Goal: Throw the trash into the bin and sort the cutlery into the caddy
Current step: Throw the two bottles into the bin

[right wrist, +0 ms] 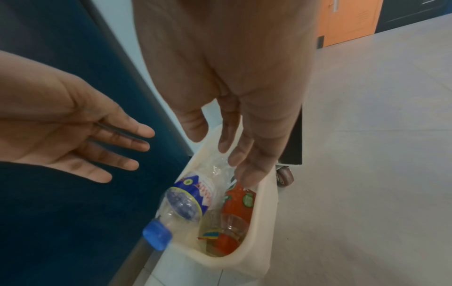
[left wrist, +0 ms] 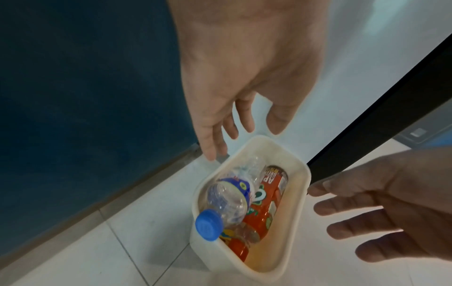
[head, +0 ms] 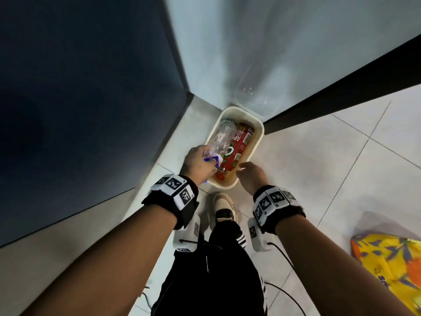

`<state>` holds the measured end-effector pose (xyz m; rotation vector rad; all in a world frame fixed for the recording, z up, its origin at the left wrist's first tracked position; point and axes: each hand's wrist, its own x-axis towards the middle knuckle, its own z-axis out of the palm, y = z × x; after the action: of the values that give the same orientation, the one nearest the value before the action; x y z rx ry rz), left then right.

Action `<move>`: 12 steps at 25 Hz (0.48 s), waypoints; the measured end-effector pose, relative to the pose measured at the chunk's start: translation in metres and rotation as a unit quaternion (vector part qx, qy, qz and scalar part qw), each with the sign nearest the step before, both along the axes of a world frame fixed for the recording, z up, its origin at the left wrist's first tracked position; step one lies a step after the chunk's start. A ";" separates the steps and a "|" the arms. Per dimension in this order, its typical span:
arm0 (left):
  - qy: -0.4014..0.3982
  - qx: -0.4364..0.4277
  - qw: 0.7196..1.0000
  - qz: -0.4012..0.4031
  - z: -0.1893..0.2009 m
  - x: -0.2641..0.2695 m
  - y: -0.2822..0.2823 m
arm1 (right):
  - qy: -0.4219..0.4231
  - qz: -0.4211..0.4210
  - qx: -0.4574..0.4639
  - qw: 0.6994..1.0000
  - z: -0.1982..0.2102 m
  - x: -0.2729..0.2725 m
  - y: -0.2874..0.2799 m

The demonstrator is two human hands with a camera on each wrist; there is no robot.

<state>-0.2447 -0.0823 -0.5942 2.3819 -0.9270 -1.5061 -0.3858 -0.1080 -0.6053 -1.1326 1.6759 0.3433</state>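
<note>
A cream plastic bin [head: 260, 133] stands on the tiled floor in a corner. Inside it a clear plastic bottle [left wrist: 227, 201] with a blue cap [left wrist: 208, 225] lies slanted, the cap propped on the near rim. Beside the clear bottle lies a red juice bottle [left wrist: 265, 205], with a clear plastic cup [right wrist: 225, 226] near its lower end. My left hand [left wrist: 227, 87] hovers over the bin's left side, fingers straight and holding nothing. Above the near right rim my right hand [right wrist: 244, 116] is also spread and holds nothing. No cutlery or caddy is in view.
A dark blue panel [head: 79, 99] rises to the left of the bin, and a white wall with a black-edged unit on a caster [right wrist: 283, 176] stands behind it. My shoe [head: 224, 206] is just short of the bin. A yellow-orange bag [head: 391, 265] lies on the floor at right.
</note>
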 end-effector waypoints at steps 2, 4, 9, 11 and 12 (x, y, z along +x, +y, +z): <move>0.031 0.006 0.999 0.029 0.026 0.006 0.007 | -0.023 0.013 -0.013 1.000 0.026 0.005 0.003; 0.058 0.002 0.998 0.038 0.056 0.008 0.013 | -0.055 0.035 -0.034 0.997 0.056 0.012 0.006; 0.056 -0.062 0.995 0.062 0.178 0.017 0.019 | -0.143 0.068 -0.114 0.981 0.163 0.035 0.001; 0.043 -0.085 0.993 0.070 0.232 0.021 0.022 | -0.176 0.072 -0.141 0.972 0.211 0.044 -0.001; 0.030 -0.098 0.992 0.078 0.263 0.025 0.026 | -0.193 0.084 -0.160 0.964 0.239 0.050 -0.002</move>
<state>-0.2194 -0.0567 -0.3313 2.2026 -0.8150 -1.3533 -0.3362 -0.1096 -0.3661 -1.4802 1.3203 -0.0506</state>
